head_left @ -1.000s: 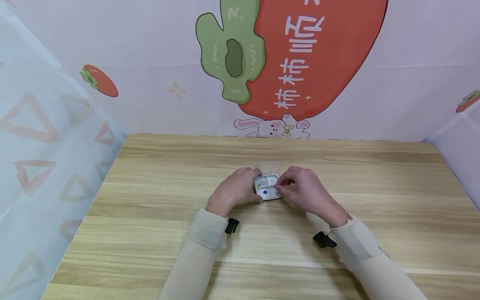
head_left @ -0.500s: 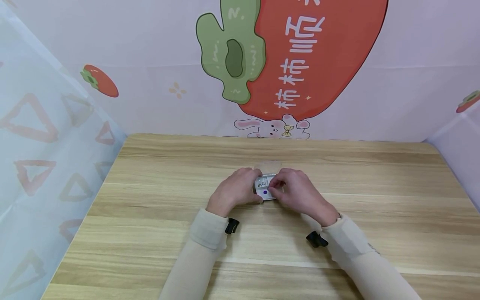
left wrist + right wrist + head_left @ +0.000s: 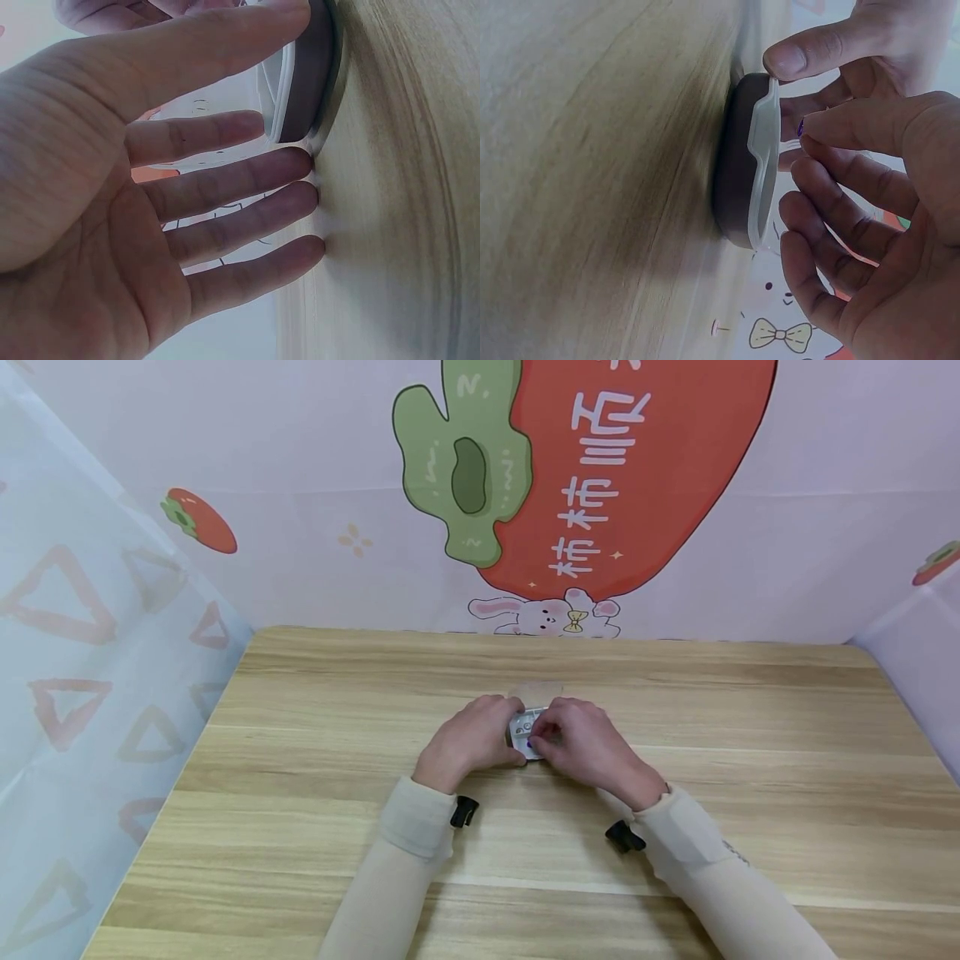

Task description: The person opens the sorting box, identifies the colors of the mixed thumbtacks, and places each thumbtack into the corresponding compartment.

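Note:
A small box [image 3: 519,747] with a white divided inside and a dark outer shell sits on the table. My left hand [image 3: 474,735] holds it from the left, thumb on its near edge and fingers at the far side. In the left wrist view, the box's dark side [image 3: 309,82] shows beside the thumb. My right hand [image 3: 581,739] is over the box's right half and hides those compartments. Its thumb and index finger pinch a small shiny purple piece [image 3: 801,128], just above the rim in the right wrist view. Small ring-like pieces [image 3: 522,728] lie in the back-left compartment.
The box's clear lid [image 3: 536,693] stands open toward the back. Wood-grain table [image 3: 315,760] surrounds both arms. A printed cloth [image 3: 315,560] hangs behind the table's back edge. Black straps [image 3: 465,812] show at the wrists.
My right hand has moved left across the box, from the right compartments to the front-left one, and its fingertips now meet the purple piece there. The left hand and box have stayed put.

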Demonstrator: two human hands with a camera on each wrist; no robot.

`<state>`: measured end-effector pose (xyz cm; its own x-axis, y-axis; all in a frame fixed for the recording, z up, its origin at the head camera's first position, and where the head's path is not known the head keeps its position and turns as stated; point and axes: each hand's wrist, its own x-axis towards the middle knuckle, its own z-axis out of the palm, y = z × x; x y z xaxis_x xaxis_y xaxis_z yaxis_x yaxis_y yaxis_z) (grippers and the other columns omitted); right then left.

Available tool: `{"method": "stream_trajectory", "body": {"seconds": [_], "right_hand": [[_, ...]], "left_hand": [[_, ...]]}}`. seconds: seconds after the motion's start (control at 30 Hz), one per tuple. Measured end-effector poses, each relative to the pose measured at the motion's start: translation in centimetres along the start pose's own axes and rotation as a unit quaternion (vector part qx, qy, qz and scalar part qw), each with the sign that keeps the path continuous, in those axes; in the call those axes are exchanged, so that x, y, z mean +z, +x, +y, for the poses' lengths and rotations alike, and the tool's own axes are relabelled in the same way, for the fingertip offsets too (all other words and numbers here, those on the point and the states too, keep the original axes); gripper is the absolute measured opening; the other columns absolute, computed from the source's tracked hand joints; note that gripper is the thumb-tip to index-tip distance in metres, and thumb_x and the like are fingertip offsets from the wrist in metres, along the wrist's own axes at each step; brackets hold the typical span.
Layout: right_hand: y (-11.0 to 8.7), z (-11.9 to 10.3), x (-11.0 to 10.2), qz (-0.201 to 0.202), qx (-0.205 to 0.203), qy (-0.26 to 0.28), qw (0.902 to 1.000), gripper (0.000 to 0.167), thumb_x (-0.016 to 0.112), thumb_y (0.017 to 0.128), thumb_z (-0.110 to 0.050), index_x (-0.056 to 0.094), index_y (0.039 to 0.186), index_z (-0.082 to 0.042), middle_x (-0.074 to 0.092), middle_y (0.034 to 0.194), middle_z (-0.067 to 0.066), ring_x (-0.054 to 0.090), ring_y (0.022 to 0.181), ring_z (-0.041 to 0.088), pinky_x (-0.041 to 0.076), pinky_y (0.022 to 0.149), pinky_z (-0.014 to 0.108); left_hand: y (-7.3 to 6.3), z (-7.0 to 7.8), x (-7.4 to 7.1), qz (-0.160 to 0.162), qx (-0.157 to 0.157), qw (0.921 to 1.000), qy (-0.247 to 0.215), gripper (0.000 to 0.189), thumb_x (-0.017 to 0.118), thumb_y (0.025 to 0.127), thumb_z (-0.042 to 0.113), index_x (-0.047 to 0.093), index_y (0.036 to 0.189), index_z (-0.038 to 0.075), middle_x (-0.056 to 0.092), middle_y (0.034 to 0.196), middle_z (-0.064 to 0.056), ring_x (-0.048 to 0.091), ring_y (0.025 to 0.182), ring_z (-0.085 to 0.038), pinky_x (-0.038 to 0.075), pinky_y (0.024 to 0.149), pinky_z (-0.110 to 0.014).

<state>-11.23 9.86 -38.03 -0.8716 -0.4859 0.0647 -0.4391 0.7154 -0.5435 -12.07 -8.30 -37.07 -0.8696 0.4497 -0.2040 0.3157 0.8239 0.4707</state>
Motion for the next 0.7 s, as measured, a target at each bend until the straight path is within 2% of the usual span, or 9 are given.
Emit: {"method": "stream_trajectory", "body": {"seconds": [0.7], "right_hand": [[0.24,0.17,0.31,-0.007,-0.006,-0.009,0.9999,0.005,0.082,0.086,-0.012,0.078,0.088,-0.01,0.065,0.084,-0.003,0.058,0.077,0.013,0.051,0.073,0.034]], "left_hand": [[0.09,-0.02,0.03,-0.001,0.0,1.0,0.0,0.049,0.091,0.078,0.019,0.066,0.118,0.004,0.067,0.102,-0.004,0.059,0.088,-0.017,0.051,0.081,-0.033]]}}
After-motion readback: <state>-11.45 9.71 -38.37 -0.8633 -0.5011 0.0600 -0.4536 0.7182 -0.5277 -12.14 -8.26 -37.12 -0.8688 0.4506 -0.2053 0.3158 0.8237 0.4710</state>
